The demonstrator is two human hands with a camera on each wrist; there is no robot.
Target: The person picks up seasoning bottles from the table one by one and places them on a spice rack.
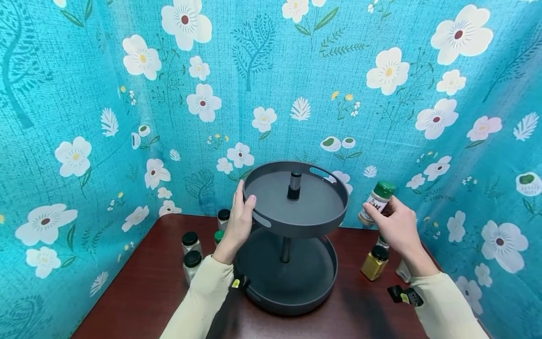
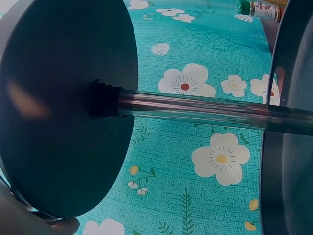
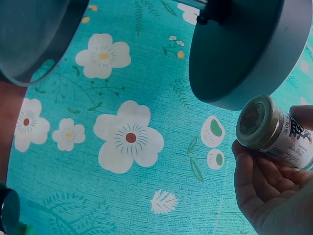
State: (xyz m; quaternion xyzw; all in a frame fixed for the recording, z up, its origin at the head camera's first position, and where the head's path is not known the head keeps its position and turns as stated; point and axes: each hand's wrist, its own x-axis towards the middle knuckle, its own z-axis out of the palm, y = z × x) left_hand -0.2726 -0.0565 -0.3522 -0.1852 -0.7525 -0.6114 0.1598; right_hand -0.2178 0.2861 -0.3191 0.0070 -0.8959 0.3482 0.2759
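Observation:
A dark grey two-tier round tray (image 1: 292, 216) stands on the table, its upper tier on a central post (image 2: 190, 108). My left hand (image 1: 239, 221) holds the upper tier at its left rim, thumb over the edge; its fingers show against the tier's underside in the left wrist view. My right hand (image 1: 400, 226) grips a spice jar (image 1: 377, 202) with a green lid and white label, raised and tilted to the right of the upper tier. In the right wrist view, the jar's clear base (image 3: 254, 122) faces the camera. Both tiers look bare inside.
Left of the tray stand several jars, including a black-lidded jar (image 1: 192, 242) and a green-lidded one (image 1: 219, 237). At the right are a yellow-filled jar (image 1: 374, 264) and others partly hidden by my right arm. A flowered blue curtain (image 1: 262, 70) surrounds the dark red table (image 1: 135, 292).

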